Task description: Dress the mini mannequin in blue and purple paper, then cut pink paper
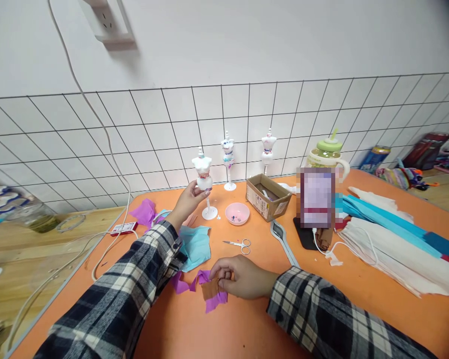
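Note:
My left hand (192, 199) is closed round the lower part of a small white dress form (202, 169), which stands upright on its round base. A reddish band crosses the form's waist. Nearer to me, my right hand (245, 275) pinches the edge of a small brown piece of crepe paper (210, 289). That piece lies over a purple piece of crepe paper (217, 301), with more purple strip trailing left. Small scissors (239, 244) rest just beyond my right hand. A light blue sheet of crepe paper (196, 247) sits between my two arms.
Two more dress forms (228, 154) stand at the back. A pink bowl (237, 213) holds small bits, beside an open cardboard box (268, 197). A phone (317, 197) stands before a lidded cup (326, 153). Long folded crepe sheets (400, 254) cover the right side; a white cable (107, 134) hangs left.

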Available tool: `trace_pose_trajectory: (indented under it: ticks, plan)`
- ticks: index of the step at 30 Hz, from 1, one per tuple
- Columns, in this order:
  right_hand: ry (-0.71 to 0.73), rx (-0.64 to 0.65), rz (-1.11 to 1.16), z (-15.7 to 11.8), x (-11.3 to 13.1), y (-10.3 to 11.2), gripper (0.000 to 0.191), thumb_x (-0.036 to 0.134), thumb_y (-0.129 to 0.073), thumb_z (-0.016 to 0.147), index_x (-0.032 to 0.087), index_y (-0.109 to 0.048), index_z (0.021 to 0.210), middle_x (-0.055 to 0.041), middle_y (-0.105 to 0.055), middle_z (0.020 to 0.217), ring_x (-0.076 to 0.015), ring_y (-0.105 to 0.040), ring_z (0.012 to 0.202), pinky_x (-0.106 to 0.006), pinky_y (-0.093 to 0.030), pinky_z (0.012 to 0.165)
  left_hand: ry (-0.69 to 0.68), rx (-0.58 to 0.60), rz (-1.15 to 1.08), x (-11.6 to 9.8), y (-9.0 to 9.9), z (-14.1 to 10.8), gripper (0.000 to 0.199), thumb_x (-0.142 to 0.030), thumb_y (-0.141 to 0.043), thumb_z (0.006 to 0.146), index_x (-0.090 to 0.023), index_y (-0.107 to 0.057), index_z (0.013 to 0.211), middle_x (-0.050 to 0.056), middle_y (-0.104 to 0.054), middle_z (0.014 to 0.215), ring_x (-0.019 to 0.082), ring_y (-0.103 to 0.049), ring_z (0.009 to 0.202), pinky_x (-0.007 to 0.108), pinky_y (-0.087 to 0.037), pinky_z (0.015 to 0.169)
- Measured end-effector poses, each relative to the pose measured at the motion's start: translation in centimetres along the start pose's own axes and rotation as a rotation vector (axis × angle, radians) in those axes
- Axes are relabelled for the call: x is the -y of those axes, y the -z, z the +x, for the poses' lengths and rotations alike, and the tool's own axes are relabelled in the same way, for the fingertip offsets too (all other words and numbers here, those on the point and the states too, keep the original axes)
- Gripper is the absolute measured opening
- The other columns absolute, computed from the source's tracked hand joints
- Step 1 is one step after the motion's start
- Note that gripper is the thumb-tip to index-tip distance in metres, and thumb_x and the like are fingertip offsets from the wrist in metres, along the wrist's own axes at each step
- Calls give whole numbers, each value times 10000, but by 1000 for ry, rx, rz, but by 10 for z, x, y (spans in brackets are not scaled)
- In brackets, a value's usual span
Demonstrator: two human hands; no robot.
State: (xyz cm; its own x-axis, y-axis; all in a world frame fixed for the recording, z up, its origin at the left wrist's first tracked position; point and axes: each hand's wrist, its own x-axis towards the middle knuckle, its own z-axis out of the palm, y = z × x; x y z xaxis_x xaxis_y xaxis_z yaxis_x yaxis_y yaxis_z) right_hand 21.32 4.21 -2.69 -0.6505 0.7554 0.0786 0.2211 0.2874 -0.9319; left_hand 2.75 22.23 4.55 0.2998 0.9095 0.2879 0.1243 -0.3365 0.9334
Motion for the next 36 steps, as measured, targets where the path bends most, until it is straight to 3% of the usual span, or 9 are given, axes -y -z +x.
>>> trace_pose_trajectory:
  ticks: [10,14,15,19,22,24,27,32,36]
  plan:
    - [-121,32,204,-1,2,5,462,18,-424,669,191,-643,1036,48,-574,719,-60,-578,529,-141,-411,474,358,-48,143,-38,41,-53,879,-459,-770,708,-125,-405,1434,284,-287,1543,406,-295,1427,574,-320,1114]
    - [-152,15,301,-1,-2,3,461,41,-418,683,200,-625,1062,45,-561,748,-65,-574,504,-155,-419,441,179,-237,187,-70,38,-112,722,-475,-658,818,-252,-383,1447,117,-397,1533,319,-370,1408,505,-383,1108]
    - [-121,-1,293,-2,-2,2,451,40,-422,686,198,-632,1052,45,-555,748,-60,-560,511,-156,-417,454,118,-200,158,-75,32,-130,675,-482,-636,836,-256,-411,1431,111,-472,1482,317,-443,1360,491,-428,1075]
    - [18,-60,193,-8,5,-10,413,20,-444,698,189,-663,1005,38,-550,741,-48,-494,572,-152,-374,524,233,314,158,-75,-3,-196,616,-483,-582,891,-307,-404,1454,80,-419,1528,288,-432,1372,449,-429,1079]
    - [66,-88,199,-14,15,-20,375,26,-457,713,181,-646,997,30,-564,757,-54,-465,582,-163,-343,527,272,376,244,-61,-17,-218,518,-442,-598,879,-228,-538,1346,115,-538,1424,282,-509,1291,428,-422,1066]
    - [78,-127,215,-17,21,-24,363,36,-464,718,179,-632,1006,21,-564,787,-64,-474,610,-171,-350,539,282,400,267,-54,-17,-219,305,-394,-570,890,-174,-681,1069,100,-709,1104,238,-647,1019,362,-512,899]
    - [49,-168,191,-17,23,-26,357,57,-465,724,176,-613,1026,9,-558,816,-78,-488,639,-176,-358,541,256,357,335,-50,-11,-217,222,-327,-550,891,-163,-670,801,31,-691,791,161,-625,734,269,-500,693]
    - [-50,-182,-298,-15,22,-18,356,38,-453,711,190,-637,975,4,-618,767,-119,-526,664,-238,-406,638,114,400,575,-55,4,-221,176,-304,-586,879,-222,-693,993,42,-698,893,190,-631,821,294,-496,734]
    - [-112,-267,-783,-12,35,-12,340,49,-460,740,197,-679,954,-89,-631,1130,-235,-526,1080,-385,-394,945,-76,247,859,-53,46,-220,400,-288,-609,862,-268,-583,1261,101,-655,1124,258,-598,1024,393,-478,891]
